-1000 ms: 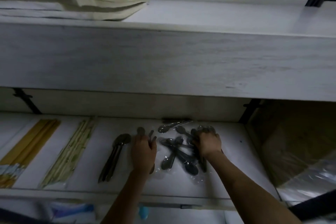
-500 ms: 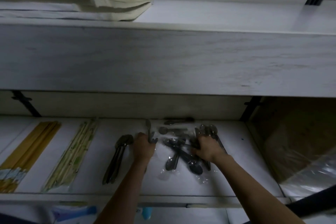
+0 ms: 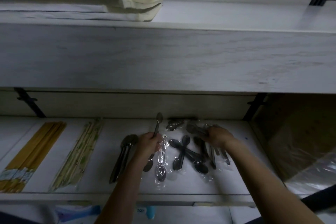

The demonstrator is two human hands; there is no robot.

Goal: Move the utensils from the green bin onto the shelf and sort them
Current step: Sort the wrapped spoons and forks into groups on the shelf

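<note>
Chopsticks (image 3: pixel 34 152) and spoons (image 3: pixel 123 156) lined up left of loose heap (image 3: pixel 189 152); left hand (image 3: pixel 148 144) gripping spoon (image 3: pixel 157 123), right hand (image 3: pixel 217 136) grasping wrapped utensils (image 3: pixel 197 130).

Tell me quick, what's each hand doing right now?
Left hand: closed around a spoon whose bowl points toward the back of the shelf.
Right hand: curled on wrapped utensils; whether it grips them cannot be told.

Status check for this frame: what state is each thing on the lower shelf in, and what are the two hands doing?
Left hand: closed on a spoon, bowl pointing away.
Right hand: resting on wrapped utensils.
Loose spoons: crossed in a heap.
Spoon stack: aligned.
Yellow chopsticks: lying flat, bundled.
Pale chopsticks: lying flat, bundled.
</note>
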